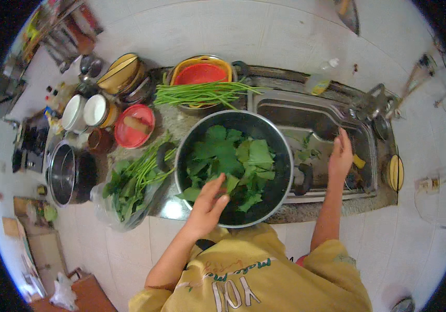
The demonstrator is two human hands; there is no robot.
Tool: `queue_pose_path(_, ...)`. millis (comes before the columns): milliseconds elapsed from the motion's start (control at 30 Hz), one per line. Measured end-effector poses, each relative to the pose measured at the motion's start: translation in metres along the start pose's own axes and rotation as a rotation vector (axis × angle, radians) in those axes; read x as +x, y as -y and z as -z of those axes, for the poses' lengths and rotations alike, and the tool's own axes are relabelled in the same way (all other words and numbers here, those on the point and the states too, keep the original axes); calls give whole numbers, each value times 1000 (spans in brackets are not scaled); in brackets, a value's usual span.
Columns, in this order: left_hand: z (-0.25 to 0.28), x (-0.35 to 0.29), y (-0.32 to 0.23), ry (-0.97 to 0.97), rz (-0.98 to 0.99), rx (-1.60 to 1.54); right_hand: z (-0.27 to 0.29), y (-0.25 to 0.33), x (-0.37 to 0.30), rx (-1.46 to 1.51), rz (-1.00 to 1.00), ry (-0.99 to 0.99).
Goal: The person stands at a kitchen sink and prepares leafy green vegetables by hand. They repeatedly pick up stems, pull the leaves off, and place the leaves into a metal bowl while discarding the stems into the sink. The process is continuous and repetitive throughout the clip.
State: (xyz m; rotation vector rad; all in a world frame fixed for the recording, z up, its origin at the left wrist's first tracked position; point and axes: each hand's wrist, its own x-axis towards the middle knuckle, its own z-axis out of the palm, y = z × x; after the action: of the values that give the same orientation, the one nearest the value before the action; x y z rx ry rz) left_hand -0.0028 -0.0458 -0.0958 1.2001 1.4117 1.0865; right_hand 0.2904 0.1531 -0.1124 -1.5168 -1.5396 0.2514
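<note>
A large dark pot (pixel 286 156) with a pale rim stands in front of me, partly over the sink's left edge. Torn green leaves (pixel 220 156) fill its middle. My left hand (pixel 208 207) reaches over the near rim, thumb and fingers apart, its fingertips at the leaves; whether they touch a leaf I cannot tell. Above the right part of the sink (pixel 285 100), my right hand (pixel 341 155) is raised with its fingers stretched out and nothing visible in it. A few loose leaves (pixel 309 151) lie in the basin between the pot and that hand.
Green stems (pixel 202 94) lie across stacked basins (pixel 202 74) behind the pot. Left of it are a plastic bag of leafy greens (pixel 126 195), a red plate (pixel 138 138) and a black pot (pixel 72 174). A bottle (pixel 319 80) and the faucet (pixel 371 101) stand behind the sink.
</note>
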Motion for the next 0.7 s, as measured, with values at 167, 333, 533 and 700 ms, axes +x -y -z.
queue_pose_path(167, 7, -1, -7, -48, -78, 193, 4, 17, -6, 120, 127, 74)
queue_pose_path(333, 26, -17, 0, -230, 128, -215, -9, 45, -21, 145, 91, 198)
queue_pose_path(533, 105, -35, 24, -617, 45, 381, -22, 70, -27, 246, 49, 299)
queue_pose_path(700, 179, -21, 77, -850, 2, 758, -30, 92, -40, 345, 2, 348)
